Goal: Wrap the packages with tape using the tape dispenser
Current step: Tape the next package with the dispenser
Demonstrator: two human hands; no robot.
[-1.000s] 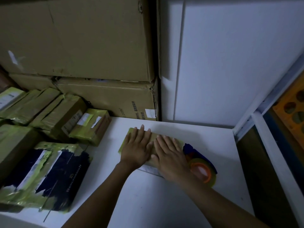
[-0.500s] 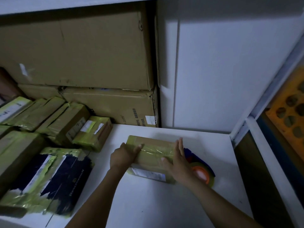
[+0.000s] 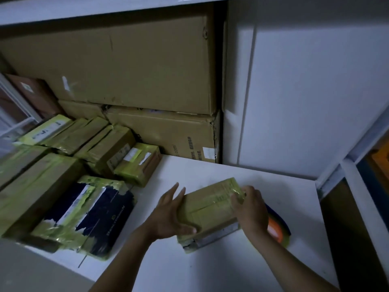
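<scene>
Holding the taped cardboard package [image 3: 210,209] between both hands, you have it tilted above the white tabletop [image 3: 210,268], its near corner down by the surface; whether that corner touches cannot be told. Your left hand [image 3: 168,213] grips the package's left end, with straight fingers [image 3: 175,189] lying along its side and the thumb laid across the near top edge. Your right hand [image 3: 250,209] clutches the far right corner, fingers curled over the yellow-green tape there. Just behind that hand, mostly hidden by it, the tape dispenser [image 3: 277,229] lies on the tabletop, showing an orange roll core and a dark blue body.

To your left lies a dark blue parcel [image 3: 99,216] patched with yellow-green tape, and beyond it a small taped box [image 3: 136,163] stands among a cluster of other taped boxes [image 3: 42,186]. Farthest back, two large cardboard cartons [image 3: 126,66] are stacked against the rear, beside a white cabinet panel [image 3: 305,102].
</scene>
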